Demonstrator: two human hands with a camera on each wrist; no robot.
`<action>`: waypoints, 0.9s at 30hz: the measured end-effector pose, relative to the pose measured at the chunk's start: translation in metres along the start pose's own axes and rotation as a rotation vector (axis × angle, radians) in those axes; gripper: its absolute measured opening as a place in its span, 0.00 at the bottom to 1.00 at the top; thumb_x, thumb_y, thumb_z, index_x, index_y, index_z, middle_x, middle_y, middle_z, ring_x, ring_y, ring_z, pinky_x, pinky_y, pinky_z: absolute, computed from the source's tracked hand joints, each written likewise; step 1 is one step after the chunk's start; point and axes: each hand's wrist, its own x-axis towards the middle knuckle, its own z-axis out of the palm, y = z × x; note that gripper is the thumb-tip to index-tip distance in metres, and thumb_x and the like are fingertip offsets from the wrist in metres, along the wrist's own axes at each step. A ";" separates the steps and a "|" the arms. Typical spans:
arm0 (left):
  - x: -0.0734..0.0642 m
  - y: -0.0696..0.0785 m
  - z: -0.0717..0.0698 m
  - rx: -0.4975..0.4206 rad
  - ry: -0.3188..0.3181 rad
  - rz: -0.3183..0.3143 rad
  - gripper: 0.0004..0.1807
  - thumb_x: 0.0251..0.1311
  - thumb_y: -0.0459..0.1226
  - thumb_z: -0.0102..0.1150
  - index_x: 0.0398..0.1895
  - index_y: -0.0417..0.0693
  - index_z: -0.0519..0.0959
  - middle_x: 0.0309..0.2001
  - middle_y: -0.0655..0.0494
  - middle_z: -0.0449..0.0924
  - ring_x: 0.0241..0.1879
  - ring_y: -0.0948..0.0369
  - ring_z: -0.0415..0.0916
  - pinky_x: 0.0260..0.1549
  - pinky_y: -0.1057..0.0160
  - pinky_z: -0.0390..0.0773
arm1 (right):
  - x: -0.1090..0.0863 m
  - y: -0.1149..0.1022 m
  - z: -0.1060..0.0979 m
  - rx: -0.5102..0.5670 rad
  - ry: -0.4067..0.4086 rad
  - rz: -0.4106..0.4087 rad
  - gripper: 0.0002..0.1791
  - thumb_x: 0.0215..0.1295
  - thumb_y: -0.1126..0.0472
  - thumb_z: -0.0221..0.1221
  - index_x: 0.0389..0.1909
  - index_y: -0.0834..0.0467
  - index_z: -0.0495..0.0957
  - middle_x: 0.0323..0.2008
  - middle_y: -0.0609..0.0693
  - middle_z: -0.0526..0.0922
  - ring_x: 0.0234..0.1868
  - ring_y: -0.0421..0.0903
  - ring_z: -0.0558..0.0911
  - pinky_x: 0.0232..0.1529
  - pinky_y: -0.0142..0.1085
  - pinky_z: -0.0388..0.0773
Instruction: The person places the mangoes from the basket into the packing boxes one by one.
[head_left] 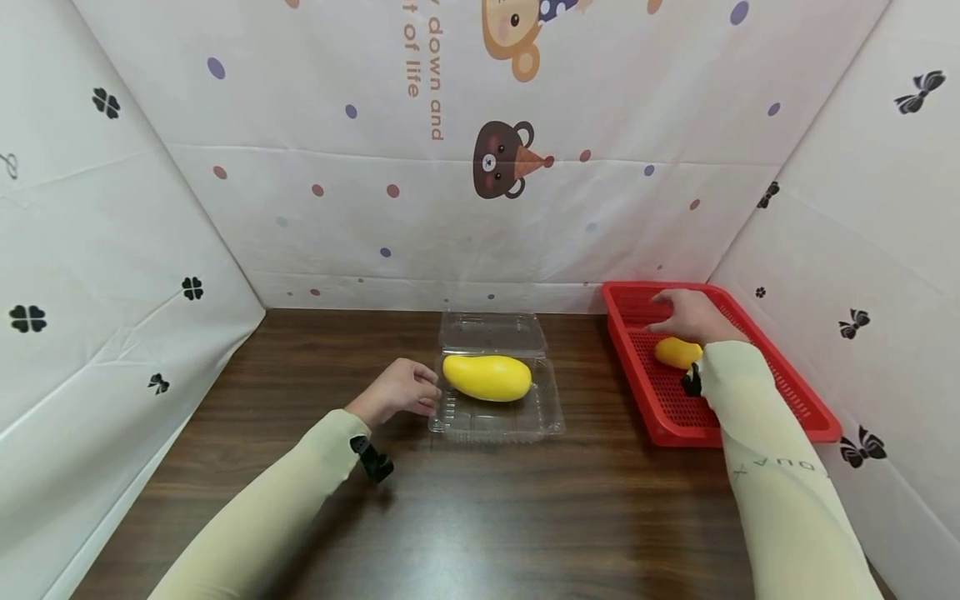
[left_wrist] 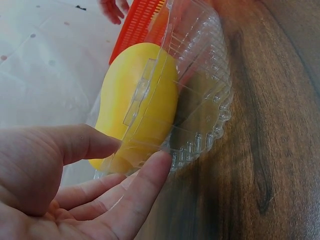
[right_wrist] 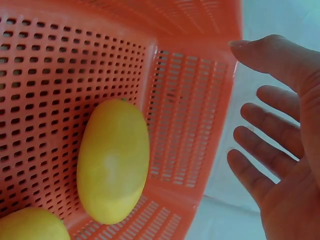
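Note:
A yellow mango (head_left: 487,377) lies in the base of a clear plastic clamshell box (head_left: 551,400), whose lid (head_left: 491,333) is folded back toward the rear wall. Beside the box's left edge is my left hand (head_left: 405,389); in the left wrist view its thumb and index fingertips sit apart, right at the rim. Over the far part of a red basket (head_left: 652,425) hovers my right hand (head_left: 693,317), thumb spread from the fingers and nothing in its grasp. Inside the basket the right wrist view shows one whole mango (right_wrist: 114,162) and part of another mango (right_wrist: 32,226).
The basket stands at the right, close to the side wall, on a dark wooden table (head_left: 480,517). A white printed sheet (head_left: 375,217) forms the rear wall, and further sheets rise at both sides. Black wrist cameras (head_left: 371,460) are strapped at the cuffs.

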 end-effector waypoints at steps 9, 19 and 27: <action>-0.001 0.001 -0.001 0.010 -0.004 0.001 0.22 0.66 0.26 0.61 0.62 0.26 0.73 0.51 0.30 0.84 0.42 0.46 0.88 0.45 0.49 0.89 | -0.005 0.015 0.003 -0.002 -0.050 0.022 0.37 0.63 0.52 0.69 0.67 0.68 0.71 0.59 0.70 0.78 0.56 0.64 0.77 0.54 0.59 0.83; -0.001 -0.001 -0.001 0.007 0.002 -0.006 0.22 0.66 0.26 0.62 0.61 0.26 0.74 0.50 0.32 0.85 0.41 0.48 0.88 0.45 0.50 0.89 | -0.008 0.033 0.012 0.009 -0.091 0.076 0.41 0.61 0.47 0.70 0.68 0.68 0.70 0.63 0.72 0.75 0.59 0.67 0.75 0.57 0.62 0.80; 0.000 -0.002 -0.001 0.004 -0.004 0.006 0.22 0.66 0.26 0.62 0.61 0.26 0.74 0.51 0.31 0.84 0.42 0.46 0.87 0.43 0.52 0.90 | -0.011 0.043 0.014 0.006 -0.096 0.087 0.40 0.63 0.49 0.69 0.68 0.69 0.70 0.63 0.73 0.75 0.58 0.66 0.75 0.59 0.63 0.78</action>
